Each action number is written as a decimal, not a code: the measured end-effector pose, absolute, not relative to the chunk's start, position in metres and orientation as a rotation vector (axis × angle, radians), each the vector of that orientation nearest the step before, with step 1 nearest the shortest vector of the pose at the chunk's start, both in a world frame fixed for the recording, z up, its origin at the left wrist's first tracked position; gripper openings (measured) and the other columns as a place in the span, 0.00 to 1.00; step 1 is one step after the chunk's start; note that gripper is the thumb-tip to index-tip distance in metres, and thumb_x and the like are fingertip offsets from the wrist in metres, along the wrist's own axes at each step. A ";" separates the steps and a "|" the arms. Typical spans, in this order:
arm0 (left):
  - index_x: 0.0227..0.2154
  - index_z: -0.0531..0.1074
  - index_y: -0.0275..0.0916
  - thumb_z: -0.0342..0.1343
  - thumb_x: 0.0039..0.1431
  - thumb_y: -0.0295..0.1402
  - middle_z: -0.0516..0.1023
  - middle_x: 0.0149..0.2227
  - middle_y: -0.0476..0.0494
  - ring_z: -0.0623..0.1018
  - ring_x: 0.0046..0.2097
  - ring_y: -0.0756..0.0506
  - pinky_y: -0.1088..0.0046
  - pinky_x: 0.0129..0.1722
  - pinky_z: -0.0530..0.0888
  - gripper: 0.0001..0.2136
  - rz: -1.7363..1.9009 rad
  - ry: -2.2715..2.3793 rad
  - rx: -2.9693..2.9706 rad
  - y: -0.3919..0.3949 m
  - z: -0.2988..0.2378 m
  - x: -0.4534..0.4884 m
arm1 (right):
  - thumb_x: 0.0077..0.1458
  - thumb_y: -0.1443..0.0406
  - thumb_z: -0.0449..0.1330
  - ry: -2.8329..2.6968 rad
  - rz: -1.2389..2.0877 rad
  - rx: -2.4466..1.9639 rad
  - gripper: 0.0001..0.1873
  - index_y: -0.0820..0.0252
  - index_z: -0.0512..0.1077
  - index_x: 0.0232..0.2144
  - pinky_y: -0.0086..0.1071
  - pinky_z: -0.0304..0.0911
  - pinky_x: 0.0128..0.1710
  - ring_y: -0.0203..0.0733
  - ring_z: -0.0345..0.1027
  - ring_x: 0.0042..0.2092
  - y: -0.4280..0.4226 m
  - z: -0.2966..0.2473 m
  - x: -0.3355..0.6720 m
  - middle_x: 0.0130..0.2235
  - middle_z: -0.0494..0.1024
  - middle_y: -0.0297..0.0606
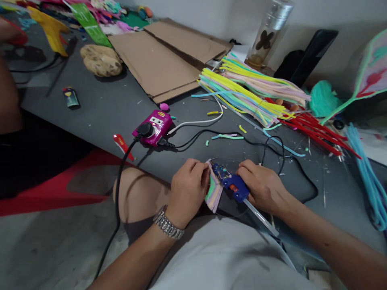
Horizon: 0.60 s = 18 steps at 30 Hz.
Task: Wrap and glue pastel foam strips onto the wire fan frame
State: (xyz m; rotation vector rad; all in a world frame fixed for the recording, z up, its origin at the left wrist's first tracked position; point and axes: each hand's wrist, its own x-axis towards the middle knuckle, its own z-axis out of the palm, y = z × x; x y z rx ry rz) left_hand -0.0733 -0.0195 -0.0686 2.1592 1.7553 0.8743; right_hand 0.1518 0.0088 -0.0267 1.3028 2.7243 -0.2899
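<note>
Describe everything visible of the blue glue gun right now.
The blue glue gun looks plastic, with a red patch on its side and specks of residue crusting its front. A translucent stick protrudes from its rear. The right hand grips it, nose pointing away and leftward, beside the pastel strips; whether its tip touches them is unclear. Its handle is mostly hidden.
</note>
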 end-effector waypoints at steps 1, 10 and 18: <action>0.38 0.76 0.36 0.54 0.68 0.28 0.75 0.35 0.44 0.75 0.35 0.47 0.71 0.36 0.71 0.06 0.873 1.755 2.158 -0.019 -0.069 -0.073 | 0.63 0.65 0.55 2.722 -0.277 1.297 0.07 0.61 0.71 0.38 0.32 0.55 0.33 0.40 0.68 0.34 0.009 -0.027 0.152 0.44 0.75 0.45; 0.38 0.76 0.36 0.53 0.68 0.28 0.76 0.35 0.43 0.76 0.35 0.47 0.71 0.36 0.71 0.06 0.896 1.734 2.169 -0.019 -0.068 -0.074 | 0.61 0.66 0.56 2.791 -0.218 1.271 0.05 0.60 0.71 0.38 0.33 0.54 0.33 0.40 0.68 0.34 0.008 -0.031 0.153 0.43 0.76 0.44; 0.38 0.76 0.37 0.54 0.67 0.27 0.76 0.35 0.44 0.76 0.34 0.47 0.71 0.35 0.71 0.06 0.897 1.748 2.176 -0.019 -0.068 -0.074 | 0.63 0.66 0.54 2.821 -0.201 1.285 0.06 0.60 0.71 0.36 0.33 0.54 0.32 0.41 0.68 0.33 0.007 -0.032 0.155 0.43 0.76 0.45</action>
